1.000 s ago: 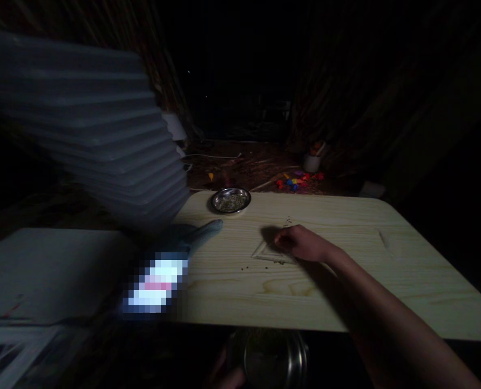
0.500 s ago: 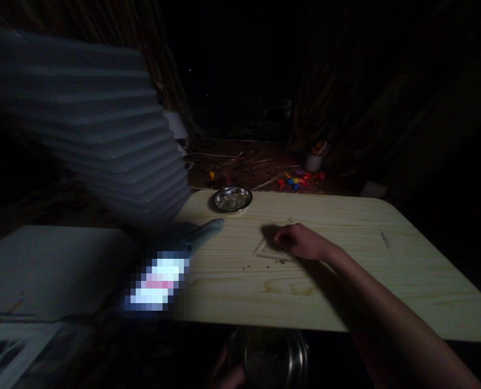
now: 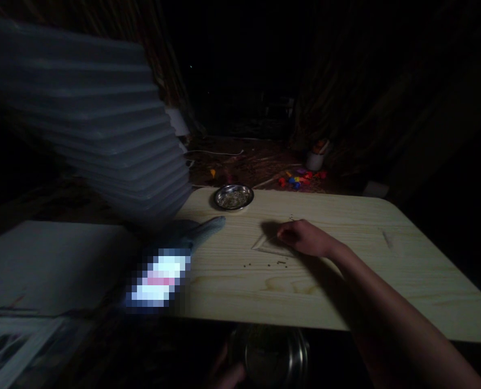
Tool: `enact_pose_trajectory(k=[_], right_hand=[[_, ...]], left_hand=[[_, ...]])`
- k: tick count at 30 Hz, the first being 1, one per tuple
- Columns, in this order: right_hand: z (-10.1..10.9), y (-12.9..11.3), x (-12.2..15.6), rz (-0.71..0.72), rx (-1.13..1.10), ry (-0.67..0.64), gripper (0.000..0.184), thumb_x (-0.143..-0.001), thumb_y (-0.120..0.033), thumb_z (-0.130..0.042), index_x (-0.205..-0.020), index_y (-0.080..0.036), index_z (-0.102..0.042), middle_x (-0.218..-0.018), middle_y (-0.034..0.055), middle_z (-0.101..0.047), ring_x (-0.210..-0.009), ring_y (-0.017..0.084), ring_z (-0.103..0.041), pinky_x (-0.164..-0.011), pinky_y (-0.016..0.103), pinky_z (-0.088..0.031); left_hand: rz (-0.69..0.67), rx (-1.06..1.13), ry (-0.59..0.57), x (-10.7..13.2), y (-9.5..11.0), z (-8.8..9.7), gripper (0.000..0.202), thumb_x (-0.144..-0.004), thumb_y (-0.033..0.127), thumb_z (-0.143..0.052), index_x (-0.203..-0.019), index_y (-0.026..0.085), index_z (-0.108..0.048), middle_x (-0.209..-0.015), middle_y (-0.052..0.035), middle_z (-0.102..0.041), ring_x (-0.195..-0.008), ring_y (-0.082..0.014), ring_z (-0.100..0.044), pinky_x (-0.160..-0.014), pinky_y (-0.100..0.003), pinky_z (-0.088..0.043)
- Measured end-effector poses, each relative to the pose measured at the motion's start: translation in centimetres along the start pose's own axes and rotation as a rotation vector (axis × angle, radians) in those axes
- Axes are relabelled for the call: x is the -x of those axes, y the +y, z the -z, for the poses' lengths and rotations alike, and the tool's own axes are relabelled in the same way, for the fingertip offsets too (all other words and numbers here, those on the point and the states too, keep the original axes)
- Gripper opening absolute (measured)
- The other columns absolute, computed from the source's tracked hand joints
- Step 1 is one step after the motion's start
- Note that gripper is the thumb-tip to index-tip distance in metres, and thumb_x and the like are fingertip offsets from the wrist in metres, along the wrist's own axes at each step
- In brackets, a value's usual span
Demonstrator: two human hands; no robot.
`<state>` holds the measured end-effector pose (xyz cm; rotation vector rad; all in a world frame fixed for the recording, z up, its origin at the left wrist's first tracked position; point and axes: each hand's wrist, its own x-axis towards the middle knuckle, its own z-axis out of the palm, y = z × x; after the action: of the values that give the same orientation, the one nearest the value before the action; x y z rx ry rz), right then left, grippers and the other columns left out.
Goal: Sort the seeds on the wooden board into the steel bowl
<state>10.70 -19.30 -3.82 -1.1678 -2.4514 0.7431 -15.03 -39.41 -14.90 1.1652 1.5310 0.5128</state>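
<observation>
My right hand (image 3: 303,237) hovers low over the wooden table (image 3: 329,294), fingers curled together in a pinch. What they hold, if anything, is too small to make out. Beneath it lies a faint pale, triangular outline (image 3: 260,247); I cannot tell its material. Small dark bits (image 3: 281,263) are scattered on the near side of it, with a few more beyond the hand. Below the table's front edge, my left hand (image 3: 230,375) grips the left side of a shiny metal pot (image 3: 297,359), its inside dim and greenish.
A steel bowl (image 3: 234,198) of small pale bits stands at the table's back left. A grey cloth-like thing (image 3: 208,229) and a bright blurred screen (image 3: 159,278) lie at the left edge. Grey corrugated sheets (image 3: 114,124) rise behind. Colourful small pieces (image 3: 300,178) lie beyond the table.
My right hand has shifted very slightly to the right, staying over the outline. My left hand and the pot look the same.
</observation>
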Motion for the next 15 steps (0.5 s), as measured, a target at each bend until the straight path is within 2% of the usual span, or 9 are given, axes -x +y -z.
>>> enact_pose_trajectory(k=[3,7,12,15], right_hand=[[0.05,0.29,0.02,-0.004,0.002,0.006,0.020,-0.082,-0.014,-0.051,-0.091,-0.016,-0.069,-0.083,0.0041,-0.072,-0.072,0.016,-0.062,-0.069,0.026,-0.043],[-0.23,0.18,-0.08,0.010,-0.006,-0.009,0.021,-0.082,-0.013,-0.051,-0.091,-0.017,-0.070,-0.086,0.0034,-0.073,-0.076,0.016,-0.063,-0.073,0.027,-0.044],[-0.36,-0.15,-0.23,0.025,-0.014,-0.028,0.022,-0.082,-0.012,-0.051,-0.092,-0.018,-0.070,-0.088,0.0030,-0.073,-0.079,0.016,-0.064,-0.075,0.027,-0.045],[-0.37,-0.23,-0.24,0.026,-0.012,-0.035,0.023,-0.082,-0.012,-0.051,-0.093,-0.019,-0.070,-0.089,0.0033,-0.073,-0.078,0.016,-0.064,-0.074,0.027,-0.045]], left_hand=[[0.039,-0.026,0.044,0.11,0.54,0.06,0.042,-0.072,0.036,-0.062,-0.113,0.027,-0.067,-0.135,-0.0031,-0.060,-0.134,-0.0306,-0.040,-0.118,-0.046,-0.019],[0.035,-0.035,0.048,0.22,0.76,0.07,0.041,-0.070,0.042,-0.062,-0.109,0.028,-0.069,-0.132,-0.0005,-0.062,-0.134,-0.0300,-0.041,-0.117,-0.039,-0.022],[0.067,-0.080,0.086,0.26,0.89,0.15,0.038,-0.069,0.038,-0.063,-0.106,0.030,-0.070,-0.125,-0.0016,-0.066,-0.129,-0.0318,-0.046,-0.115,-0.045,-0.024],[0.072,-0.099,0.100,0.29,0.98,0.15,0.038,-0.068,0.035,-0.063,-0.104,0.029,-0.070,-0.124,-0.0021,-0.067,-0.129,-0.0317,-0.046,-0.115,-0.044,-0.022]])
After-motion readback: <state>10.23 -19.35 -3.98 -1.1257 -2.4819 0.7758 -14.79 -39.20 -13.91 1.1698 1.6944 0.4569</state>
